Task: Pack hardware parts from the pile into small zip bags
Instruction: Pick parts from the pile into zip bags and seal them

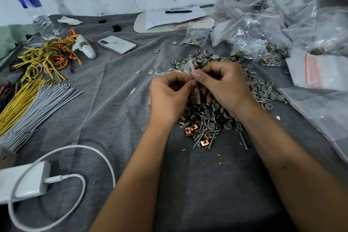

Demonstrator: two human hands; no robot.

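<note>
Hands: left (169, 92), right (224, 84) pinch zip bag (189, 68) above hardware pile (203, 118).

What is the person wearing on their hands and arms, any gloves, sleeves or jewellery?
Nothing shows. The left hand and right hand are bare, with no gloves, rings or watch. Both forearms are uncovered as far as the picture's lower edge, so no sleeve is in view. The fingernails look short.

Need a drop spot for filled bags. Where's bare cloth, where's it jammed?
Free: grey cloth between the white phone, the grey wire bundle and the left hand; also near edge, right of the white charger cable. Crowded: the pile of screws, grey caps and copper clips, and clear bags far right.
</note>
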